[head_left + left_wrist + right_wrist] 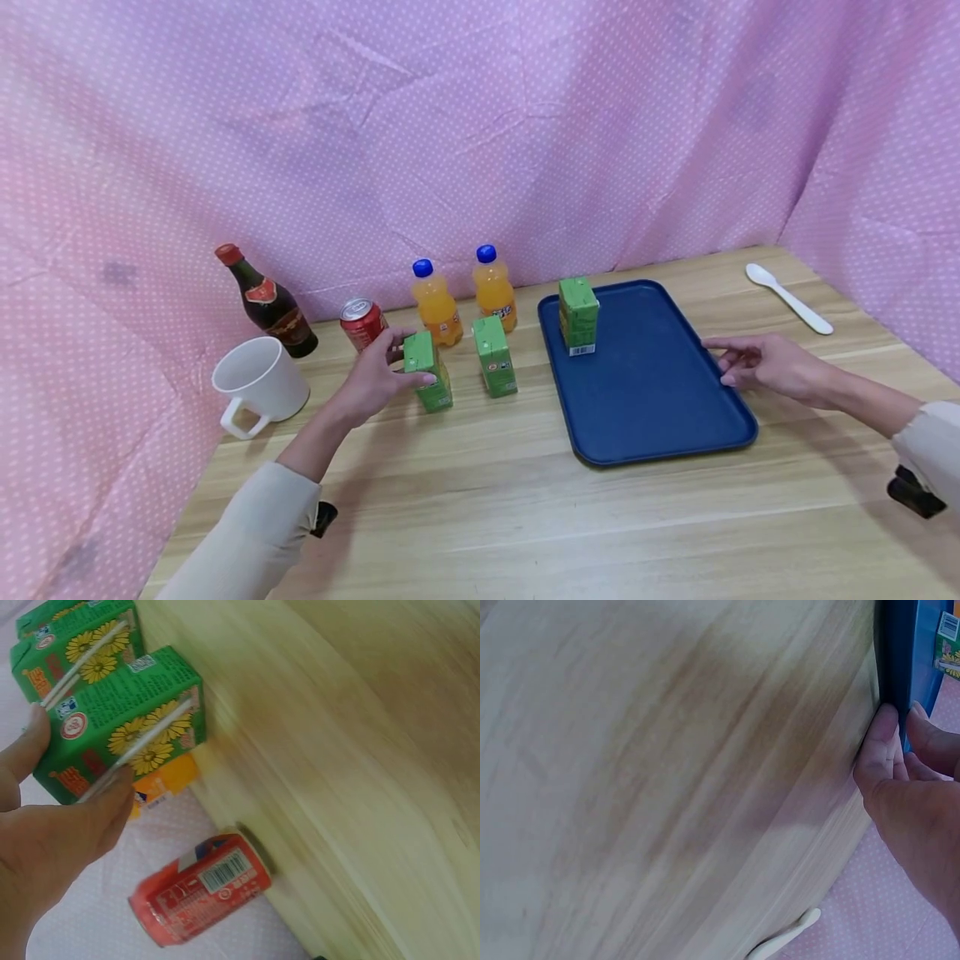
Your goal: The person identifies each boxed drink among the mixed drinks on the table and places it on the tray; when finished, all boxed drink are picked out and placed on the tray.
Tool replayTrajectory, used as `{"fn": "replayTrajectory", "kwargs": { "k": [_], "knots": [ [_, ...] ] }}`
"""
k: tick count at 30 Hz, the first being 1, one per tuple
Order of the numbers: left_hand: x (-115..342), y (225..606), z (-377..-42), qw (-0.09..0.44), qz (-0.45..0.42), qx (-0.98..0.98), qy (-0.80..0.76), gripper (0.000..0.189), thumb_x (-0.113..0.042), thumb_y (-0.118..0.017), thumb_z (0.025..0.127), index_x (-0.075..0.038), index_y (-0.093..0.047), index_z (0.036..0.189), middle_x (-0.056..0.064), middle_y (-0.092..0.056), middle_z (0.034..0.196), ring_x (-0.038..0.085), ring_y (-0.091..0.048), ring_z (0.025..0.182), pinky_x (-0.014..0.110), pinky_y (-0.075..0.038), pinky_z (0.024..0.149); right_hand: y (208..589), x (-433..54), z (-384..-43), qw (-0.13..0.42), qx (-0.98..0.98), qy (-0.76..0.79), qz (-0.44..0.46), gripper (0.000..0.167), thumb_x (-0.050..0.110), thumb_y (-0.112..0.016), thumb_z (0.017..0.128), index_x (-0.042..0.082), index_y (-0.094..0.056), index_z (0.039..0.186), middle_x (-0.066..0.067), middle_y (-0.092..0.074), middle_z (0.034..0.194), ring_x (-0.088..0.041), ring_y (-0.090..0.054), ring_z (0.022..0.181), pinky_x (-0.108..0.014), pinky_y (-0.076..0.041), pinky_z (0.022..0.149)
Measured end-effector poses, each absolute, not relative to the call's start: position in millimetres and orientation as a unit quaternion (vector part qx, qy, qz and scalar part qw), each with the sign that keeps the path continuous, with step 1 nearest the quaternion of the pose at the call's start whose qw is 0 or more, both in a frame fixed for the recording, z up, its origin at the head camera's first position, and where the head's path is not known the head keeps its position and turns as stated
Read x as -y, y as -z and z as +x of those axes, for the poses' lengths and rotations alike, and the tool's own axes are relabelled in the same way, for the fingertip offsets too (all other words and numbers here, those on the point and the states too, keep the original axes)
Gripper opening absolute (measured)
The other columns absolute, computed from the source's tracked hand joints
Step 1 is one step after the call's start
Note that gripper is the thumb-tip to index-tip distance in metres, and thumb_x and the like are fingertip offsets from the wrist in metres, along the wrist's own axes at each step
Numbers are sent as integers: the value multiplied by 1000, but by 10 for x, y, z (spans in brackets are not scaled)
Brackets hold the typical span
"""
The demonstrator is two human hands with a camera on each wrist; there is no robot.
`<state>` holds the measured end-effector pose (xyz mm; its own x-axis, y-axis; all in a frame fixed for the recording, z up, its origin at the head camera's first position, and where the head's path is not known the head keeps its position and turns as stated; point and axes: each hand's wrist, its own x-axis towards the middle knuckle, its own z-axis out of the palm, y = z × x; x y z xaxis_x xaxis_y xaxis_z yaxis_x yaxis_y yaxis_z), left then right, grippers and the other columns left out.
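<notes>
My left hand (375,379) pinches a green drink carton (428,372) between thumb and fingers; it stands upright on the table. In the left wrist view this carton (124,727) shows yellow flowers and a straw on its side. Close to its right stands a second green carton (495,358). A third carton (578,317) stands on the blue tray (645,400), near its far left corner. At the tray's right edge, my right hand (768,367) holds the rim; the right wrist view shows thumb and fingers (881,746) on either side of it.
Behind the cartons stand two orange soda bottles (437,308) with blue caps and a red can (363,323). A dark bottle (273,308) and a white mug (262,379) are at the left. Past the tray lies a white spoon (791,300). Pink dotted cloth (480,125) hangs behind.
</notes>
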<state>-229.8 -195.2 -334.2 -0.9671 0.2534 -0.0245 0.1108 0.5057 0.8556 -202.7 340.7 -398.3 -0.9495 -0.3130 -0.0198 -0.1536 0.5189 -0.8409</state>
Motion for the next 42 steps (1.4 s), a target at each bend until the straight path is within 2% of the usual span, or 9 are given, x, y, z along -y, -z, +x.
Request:
{"fn": "replayTrajectory", "kwargs": {
  "k": [9, 16, 23, 29, 35, 42],
  "knots": [
    [2020, 3355, -2331, 71, 123, -873, -466, 70, -14, -81, 78, -10, -44, 137, 15, -50, 129, 36, -49, 123, 46, -48, 96, 3967, -3407, -2040, 89, -873, 463, -127, 59, -7, -67, 84, -19, -38, 134, -17, -59, 98, -10, -60, 79, -22, -54, 67],
    [2045, 3372, -2322, 54, 122, -873, -469, 67, -17, -83, 76, -18, -50, 135, 9, -53, 128, 35, -50, 123, 45, -50, 94, 3952, -3405, -2049, 80, -870, 468, -134, 60, -7, -68, 83, -20, -40, 133, -17, -60, 94, -10, -60, 79, -21, -54, 67],
    [2040, 3301, -2311, 39, 122, -885, -447, 69, -20, -84, 74, -11, -51, 134, 13, -57, 123, 34, -56, 117, 43, -51, 92, 3937, -3414, -2053, 88, -865, 479, -123, 62, -5, -69, 82, -19, -39, 134, -18, -59, 95, -11, -60, 79, -21, -54, 68],
    [2096, 3044, -2270, 26, 122, -908, -399, 70, -27, -83, 77, -6, -50, 135, 16, -61, 118, 29, -60, 106, 37, -53, 86, 3935, -3404, -2052, 88, -867, 473, -129, 61, -6, -68, 83, -20, -38, 134, -17, -60, 94, -11, -59, 80, -21, -54, 67],
    [2185, 2709, -2219, 37, 135, -915, -379, 67, -35, -81, 77, -8, -53, 131, 12, -65, 111, 24, -61, 101, 27, -53, 79, 3929, -3399, -2063, 93, -870, 468, -126, 60, -8, -66, 84, -18, -38, 135, -17, -60, 94, -11, -60, 79, -21, -54, 68],
    [2141, 2328, -2222, 43, 127, -921, -367, 67, -43, -79, 76, -13, -54, 131, 8, -63, 119, 24, -57, 115, 38, -50, 91, 3981, -3423, -2046, 91, -866, 475, -127, 61, -8, -67, 83, -20, -37, 134, -18, -60, 93, -12, -60, 79, -21, -54, 68]
  ]
}}
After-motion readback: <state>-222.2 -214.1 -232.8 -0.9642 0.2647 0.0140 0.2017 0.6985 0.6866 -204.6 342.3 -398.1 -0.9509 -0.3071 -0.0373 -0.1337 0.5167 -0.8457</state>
